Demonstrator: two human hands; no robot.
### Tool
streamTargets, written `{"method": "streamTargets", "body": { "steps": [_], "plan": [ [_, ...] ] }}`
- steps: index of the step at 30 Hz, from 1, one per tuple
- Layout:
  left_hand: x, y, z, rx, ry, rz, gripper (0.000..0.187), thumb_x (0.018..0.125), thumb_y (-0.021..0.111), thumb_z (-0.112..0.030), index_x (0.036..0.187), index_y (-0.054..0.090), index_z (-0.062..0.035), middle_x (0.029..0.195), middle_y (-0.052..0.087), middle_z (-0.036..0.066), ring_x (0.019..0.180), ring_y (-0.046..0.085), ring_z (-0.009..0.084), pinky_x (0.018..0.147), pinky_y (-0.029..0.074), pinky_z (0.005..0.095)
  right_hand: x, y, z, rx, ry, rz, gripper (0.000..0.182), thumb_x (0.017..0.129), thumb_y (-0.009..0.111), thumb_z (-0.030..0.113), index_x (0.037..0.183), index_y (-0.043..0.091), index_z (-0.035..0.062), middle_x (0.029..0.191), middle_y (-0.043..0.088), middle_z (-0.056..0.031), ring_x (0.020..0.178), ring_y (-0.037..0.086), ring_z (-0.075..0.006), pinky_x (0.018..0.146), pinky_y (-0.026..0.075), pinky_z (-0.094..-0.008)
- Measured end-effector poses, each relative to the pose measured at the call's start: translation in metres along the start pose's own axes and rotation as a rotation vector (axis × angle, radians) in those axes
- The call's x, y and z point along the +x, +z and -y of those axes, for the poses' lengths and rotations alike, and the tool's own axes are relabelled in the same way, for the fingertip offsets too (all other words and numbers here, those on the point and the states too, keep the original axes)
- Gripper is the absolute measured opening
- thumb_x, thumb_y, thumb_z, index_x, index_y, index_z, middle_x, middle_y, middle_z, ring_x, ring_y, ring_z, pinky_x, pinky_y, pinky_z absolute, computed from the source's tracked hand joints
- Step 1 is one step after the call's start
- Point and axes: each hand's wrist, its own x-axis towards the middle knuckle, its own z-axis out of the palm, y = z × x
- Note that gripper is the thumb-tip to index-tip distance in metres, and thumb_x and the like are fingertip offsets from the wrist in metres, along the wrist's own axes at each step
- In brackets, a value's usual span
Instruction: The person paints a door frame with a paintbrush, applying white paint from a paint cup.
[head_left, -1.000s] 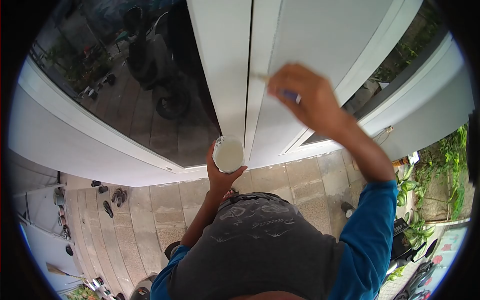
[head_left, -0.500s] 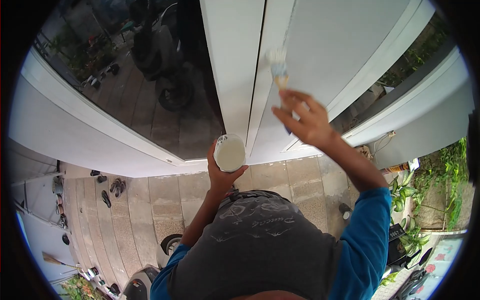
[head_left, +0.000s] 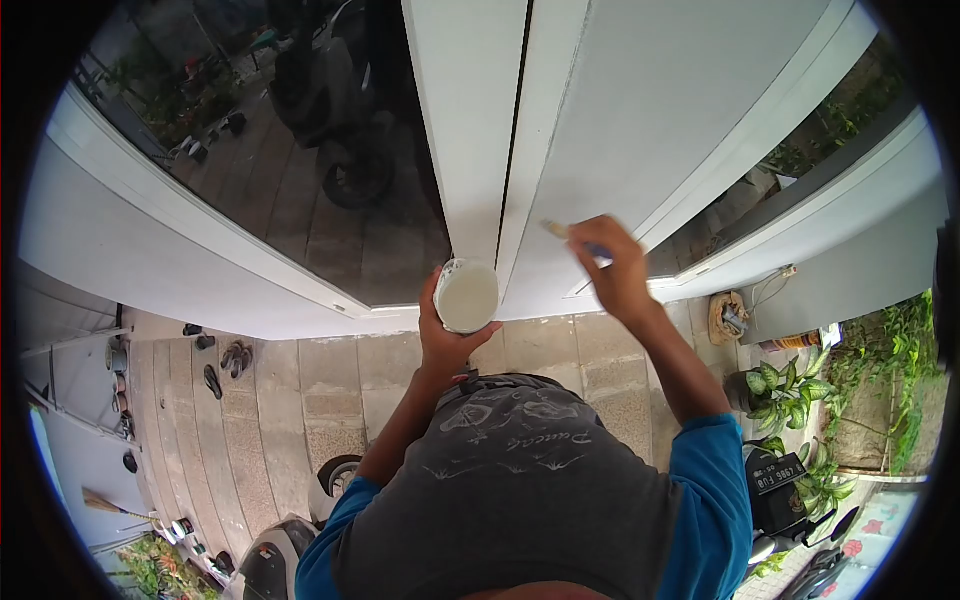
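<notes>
A round tub [head_left: 468, 296] of whitish paint is held upright by my left hand [head_left: 450, 340], whose fingers wrap its left and lower sides. To the right and higher up, my right hand [head_left: 612, 262] grips a paintbrush [head_left: 556, 230] by its handle, with the bristles pointing left. The brush is near the lower part of the white wall panel [head_left: 640, 130]; whether the bristles touch it I cannot tell. A dark gap separates that panel's white frame from the white post [head_left: 465, 120] above the tub.
Dark glass [head_left: 240, 150] fills the upper left. Below lies a tiled floor [head_left: 390, 365] with sandals [head_left: 236, 357] at the left. A bag [head_left: 727, 318], potted plants [head_left: 785, 390] and a motorbike with a plate [head_left: 780, 472] are at the right; another scooter [head_left: 275, 562] is lower left.
My right hand has come down with the brush, whose bristles now point left instead of up. My left hand and the tub have shifted slightly right and up.
</notes>
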Motion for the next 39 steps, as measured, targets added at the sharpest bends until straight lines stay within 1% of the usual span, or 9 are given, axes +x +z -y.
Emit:
{"method": "streamTargets", "body": {
  "steps": [4, 6, 10, 14, 18, 30, 33, 37, 39],
  "plan": [
    [0.006, 0.006, -0.007, -0.031, 0.014, 0.112, 0.117, 0.065, 0.099, -0.018, 0.156, 0.027, -0.0034, 0.142, 0.053, 0.019, 0.13, 0.057, 0.0287, 0.107, 0.05, 0.0417, 0.006, -0.048, 0.031, 0.279, 0.1, -0.162, 0.008, 0.094, 0.07, 0.002, 0.101, 0.07, -0.0017, 0.096, 0.07, -0.0125, 0.086, 0.067, -0.0162, 0.07, 0.053, -0.0307],
    [0.009, 0.014, -0.008, -0.001, 0.039, 0.155, 0.12, 0.063, 0.099, -0.017, 0.156, 0.025, -0.0031, 0.143, 0.052, 0.019, 0.131, 0.056, 0.0291, 0.108, 0.048, 0.0423, 0.007, -0.061, 0.049, 0.386, -0.038, -0.213, 0.008, 0.093, 0.07, 0.001, 0.1, 0.07, -0.0027, 0.093, 0.07, -0.0124, 0.083, 0.066, -0.0158, 0.071, 0.051, -0.0277],
    [0.018, 0.032, -0.013, -0.03, 0.15, 0.216, 0.126, 0.061, 0.101, -0.016, 0.157, 0.02, -0.0043, 0.145, 0.05, 0.018, 0.134, 0.053, 0.0299, 0.11, 0.046, 0.0439, 0.008, -0.066, 0.076, 0.396, 0.052, 0.081, 0.006, 0.092, 0.071, 0.0, 0.097, 0.07, -0.0021, 0.092, 0.071, -0.0121, 0.083, 0.068, -0.0161, 0.073, 0.052, -0.0277],
    [0.021, 0.049, -0.021, -0.143, 0.158, 0.26, 0.128, 0.061, 0.101, -0.016, 0.158, 0.017, -0.0065, 0.146, 0.049, 0.018, 0.134, 0.053, 0.0306, 0.11, 0.046, 0.0448, 0.003, -0.048, 0.074, 0.184, 0.062, 0.209, 0.019, 0.086, 0.082, 0.012, 0.097, 0.071, 0.0004, 0.084, 0.072, -0.0105, 0.078, 0.071, -0.022, 0.07, 0.055, -0.0308],
    [0.021, 0.06, -0.031, -0.104, 0.229, 0.255, 0.122, 0.062, 0.1, -0.013, 0.157, 0.023, -0.0085, 0.145, 0.052, 0.018, 0.133, 0.056, 0.0318, 0.108, 0.05, 0.0436, -0.004, -0.031, 0.056, -0.007, -0.094, 0.228, 0.02, 0.08, 0.084, 0.013, 0.093, 0.072, 0.004, 0.077, 0.068, -0.0088, 0.074, 0.065, -0.0258, 0.066, 0.052, -0.0368],
    [0.012, 0.073, -0.037, -0.097, 0.151, 0.281, 0.118, 0.064, 0.099, -0.015, 0.156, 0.025, -0.0088, 0.146, 0.052, 0.017, 0.132, 0.057, 0.0308, 0.108, 0.05, 0.0428, -0.016, -0.034, 0.038, -0.065, -0.16, 0.26, 0.021, 0.077, 0.088, 0.015, 0.091, 0.075, 0.0057, 0.079, 0.072, -0.0063, 0.072, 0.06, -0.0226, 0.066, 0.048, -0.0366],
    [0.011, 0.075, -0.044, -0.073, 0.124, 0.268, 0.117, 0.065, 0.099, -0.016, 0.155, 0.026, -0.0083, 0.145, 0.052, 0.017, 0.131, 0.057, 0.0299, 0.108, 0.05, 0.0424, -0.02, -0.036, 0.034, -0.085, -0.157, 0.28, 0.016, 0.079, 0.084, 0.017, 0.088, 0.075, 0.0074, 0.079, 0.073, -0.0043, 0.076, 0.061, -0.0215, 0.076, 0.049, -0.0369],
    [0.009, 0.077, -0.044, -0.016, 0.109, 0.253, 0.117, 0.064, 0.099, -0.016, 0.155, 0.026, -0.0074, 0.144, 0.052, 0.017, 0.132, 0.056, 0.0293, 0.109, 0.049, 0.0421, -0.023, -0.043, 0.029, -0.037, -0.161, 0.214, 0.016, 0.079, 0.085, 0.016, 0.088, 0.075, 0.0066, 0.079, 0.073, -0.0064, 0.074, 0.062, -0.0233, 0.074, 0.049, -0.0367],
    [0.006, 0.079, -0.037, -0.023, 0.087, 0.254, 0.12, 0.064, 0.099, -0.015, 0.157, 0.023, -0.0068, 0.145, 0.05, 0.018, 0.133, 0.055, 0.0296, 0.11, 0.048, 0.043, -0.024, -0.051, 0.026, 0.183, 0.034, 0.074, 0.017, 0.081, 0.085, 0.014, 0.091, 0.075, 0.0041, 0.08, 0.074, -0.0087, 0.072, 0.066, -0.0216, 0.071, 0.051, -0.033]
  ]
}}
